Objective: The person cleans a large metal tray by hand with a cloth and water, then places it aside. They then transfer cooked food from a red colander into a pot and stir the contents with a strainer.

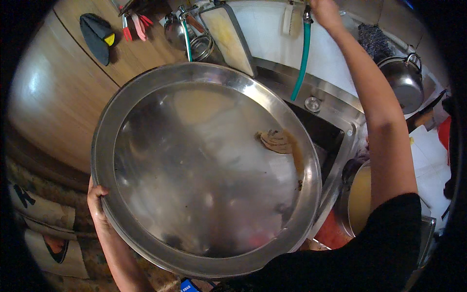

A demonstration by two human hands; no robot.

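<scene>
A large round stainless-steel tray (pixel 204 171) with a raised rim fills the middle of the view, tilted above a sink. My left hand (pixel 97 195) grips its left rim, thumb over the edge. In the tray, towards the right, lie a brown piece of food (pixel 276 142) and a little brown liquid with dark bits. My right arm reaches up across the right side to the top edge, where my right hand (pixel 324 12) is beside the tap above a green hose (pixel 303 60). The fingers are partly cut off, so their hold cannot be told.
Behind the tray is a steel sink (pixel 328 127) with a drain strainer (pixel 312 104). A cutting board (pixel 229 40) leans at its back. A steel pot (pixel 403 84) and a pot of yellowish liquid (pixel 359 199) stand right. Gloves (pixel 138 27) hang on the wooden panel, upper left.
</scene>
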